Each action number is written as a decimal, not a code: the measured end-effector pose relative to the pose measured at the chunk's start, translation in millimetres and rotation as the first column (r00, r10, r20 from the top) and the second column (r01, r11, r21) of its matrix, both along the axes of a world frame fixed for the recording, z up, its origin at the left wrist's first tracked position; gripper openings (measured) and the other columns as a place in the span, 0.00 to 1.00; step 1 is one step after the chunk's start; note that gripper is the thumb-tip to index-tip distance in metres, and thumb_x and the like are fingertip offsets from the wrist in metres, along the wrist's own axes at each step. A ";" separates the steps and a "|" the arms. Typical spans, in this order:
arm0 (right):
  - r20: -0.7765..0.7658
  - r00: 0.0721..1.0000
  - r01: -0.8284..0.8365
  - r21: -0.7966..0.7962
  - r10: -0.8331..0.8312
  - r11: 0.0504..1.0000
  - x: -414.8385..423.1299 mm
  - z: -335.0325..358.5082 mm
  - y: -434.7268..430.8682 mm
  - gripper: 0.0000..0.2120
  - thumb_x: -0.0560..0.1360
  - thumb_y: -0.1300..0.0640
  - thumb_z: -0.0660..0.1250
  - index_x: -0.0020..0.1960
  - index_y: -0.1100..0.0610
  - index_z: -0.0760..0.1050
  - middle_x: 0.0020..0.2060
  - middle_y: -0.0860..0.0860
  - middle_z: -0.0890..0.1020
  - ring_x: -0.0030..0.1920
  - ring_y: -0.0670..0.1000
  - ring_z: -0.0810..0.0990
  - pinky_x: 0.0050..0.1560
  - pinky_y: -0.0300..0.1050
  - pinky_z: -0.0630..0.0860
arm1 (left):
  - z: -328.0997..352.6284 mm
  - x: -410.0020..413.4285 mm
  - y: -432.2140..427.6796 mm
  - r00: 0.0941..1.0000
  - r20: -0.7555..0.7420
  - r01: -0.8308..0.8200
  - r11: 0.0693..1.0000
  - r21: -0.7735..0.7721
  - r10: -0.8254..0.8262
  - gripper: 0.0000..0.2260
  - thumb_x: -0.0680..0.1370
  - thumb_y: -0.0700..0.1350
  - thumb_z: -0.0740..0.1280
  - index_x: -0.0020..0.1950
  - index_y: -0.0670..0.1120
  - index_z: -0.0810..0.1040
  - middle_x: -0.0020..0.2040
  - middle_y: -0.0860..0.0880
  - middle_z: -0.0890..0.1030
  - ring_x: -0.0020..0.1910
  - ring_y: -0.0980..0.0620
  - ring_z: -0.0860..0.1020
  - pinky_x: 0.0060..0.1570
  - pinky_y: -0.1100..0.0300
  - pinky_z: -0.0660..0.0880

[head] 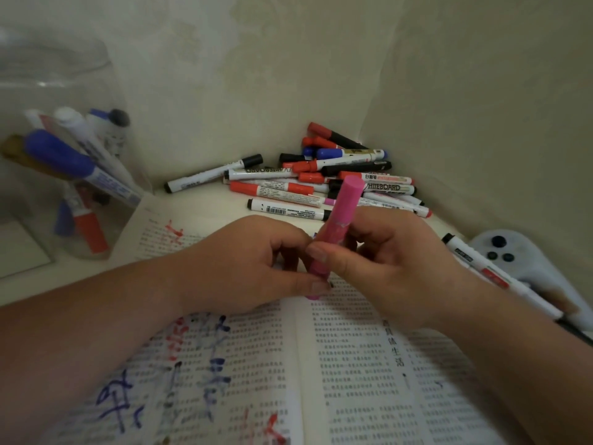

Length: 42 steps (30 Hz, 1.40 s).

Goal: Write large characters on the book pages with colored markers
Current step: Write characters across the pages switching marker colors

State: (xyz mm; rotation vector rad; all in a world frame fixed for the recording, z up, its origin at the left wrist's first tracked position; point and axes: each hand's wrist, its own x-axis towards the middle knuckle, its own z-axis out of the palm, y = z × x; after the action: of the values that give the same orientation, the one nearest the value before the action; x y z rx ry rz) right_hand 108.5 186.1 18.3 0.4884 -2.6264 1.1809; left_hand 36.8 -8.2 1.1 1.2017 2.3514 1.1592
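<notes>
Both hands close on the pink marker (pixel 340 220): the right hand (pixel 394 268) wraps thumb and fingers round its barrel, and the left hand (pixel 244 264) pinches its lower end between thumb and forefinger. The marker stands nearly upright (flat end uppermost, leaning a little to the right) above the gutter of the open book (pixel 353 380), whose left page bears large blue, red and black characters. Behind the book a pile of markers (pixel 321 181) lies in the corner of the walls; a clear jar (pixel 64 187) at far left holds more, and a white game controller (pixel 513 255) sits at right, just beside a lone white marker (pixel 491 271)
</notes>
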 end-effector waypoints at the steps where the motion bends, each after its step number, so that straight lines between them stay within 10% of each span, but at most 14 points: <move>1: 0.000 1.000 0.003 -0.002 -0.003 1.000 0.0 -0.7 0.3 0.13 0.76 0.44 0.67 0.48 0.52 0.82 0.39 0.49 0.84 0.41 0.52 0.82 0.43 0.57 0.79 | -0.4 -0.4 0.0 1.000 0.005 -0.005 1.000 0.001 0.005 0.11 0.71 0.59 0.76 0.50 0.57 0.84 0.44 0.53 0.85 0.46 0.50 0.83 0.49 0.43 0.79; 7: -0.039 0.999 -0.030 0.189 0.038 0.982 -2.0 -6.8 -0.8 0.11 0.78 0.45 0.66 0.50 0.51 0.80 0.44 0.42 0.80 0.47 0.45 0.79 0.46 0.35 0.74 | -2.3 -5.4 -2.8 1.000 0.023 -0.012 0.999 0.039 0.011 0.15 0.69 0.56 0.80 0.52 0.57 0.81 0.46 0.54 0.83 0.46 0.53 0.82 0.49 0.45 0.79; 13: 0.243 0.969 0.027 0.053 -0.039 0.998 2.2 5.7 4.1 0.13 0.79 0.35 0.56 0.51 0.43 0.71 0.35 0.49 0.82 0.32 0.47 0.78 0.35 0.50 0.77 | -6.2 -10.3 -6.5 0.945 0.319 -0.081 0.898 0.432 -0.068 0.32 0.69 0.54 0.74 0.71 0.62 0.65 0.61 0.50 0.76 0.51 0.52 0.79 0.46 0.50 0.77; 16: 0.398 0.917 -0.002 -0.009 0.005 1.000 0.3 7.9 11.3 0.11 0.76 0.44 0.69 0.57 0.36 0.71 0.29 0.48 0.80 0.26 0.46 0.73 0.28 0.45 0.72 | -1.4 -6.9 -5.6 0.994 0.025 -0.107 0.920 0.376 0.106 0.41 0.71 0.58 0.74 0.78 0.62 0.55 0.67 0.59 0.72 0.60 0.55 0.78 0.51 0.53 0.80; 21: 0.343 0.923 -0.028 -0.397 0.177 0.917 -6.2 10.7 32.3 0.16 0.67 0.56 0.78 0.53 0.50 0.81 0.29 0.54 0.76 0.27 0.49 0.69 0.27 0.39 0.65 | 0.6 -0.6 3.1 0.814 -0.578 -0.042 0.999 0.029 0.051 0.16 0.82 0.56 0.62 0.67 0.51 0.75 0.59 0.55 0.77 0.60 0.55 0.73 0.60 0.54 0.71; 26: 0.148 0.944 -0.120 -0.679 0.295 0.724 -6.1 9.8 29.3 0.15 0.66 0.64 0.77 0.52 0.58 0.83 0.31 0.55 0.73 0.29 0.53 0.67 0.27 0.40 0.65 | -2.2 7.3 9.2 0.915 -0.385 -0.114 0.992 0.046 0.123 0.10 0.84 0.57 0.51 0.60 0.59 0.69 0.44 0.60 0.75 0.44 0.58 0.75 0.40 0.65 0.68; 38: 0.065 0.990 -0.052 -0.655 0.124 0.754 -4.6 3.1 5.6 0.02 0.76 0.59 0.68 0.48 0.57 0.78 0.29 0.51 0.76 0.26 0.49 0.69 0.24 0.40 0.65 | 11.5 15.5 11.2 0.959 -0.242 -0.096 0.974 0.206 0.145 0.15 0.82 0.59 0.56 0.69 0.68 0.69 0.56 0.57 0.82 0.55 0.56 0.80 0.52 0.59 0.73; 42: 0.042 0.992 -0.057 -0.677 0.116 0.734 -4.3 2.3 4.9 0.01 0.75 0.60 0.70 0.46 0.56 0.78 0.29 0.50 0.76 0.26 0.47 0.70 0.25 0.40 0.65 | 10.2 15.6 9.1 0.971 -0.201 -0.096 0.982 0.161 0.128 0.15 0.83 0.61 0.53 0.66 0.63 0.71 0.45 0.58 0.81 0.44 0.57 0.80 0.44 0.61 0.74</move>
State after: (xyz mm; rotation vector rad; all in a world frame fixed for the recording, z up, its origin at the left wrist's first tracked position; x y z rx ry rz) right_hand 104.2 191.1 20.6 0.4116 -2.0095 2.0862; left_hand 52.4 0.9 11.2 1.3149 2.5556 1.3271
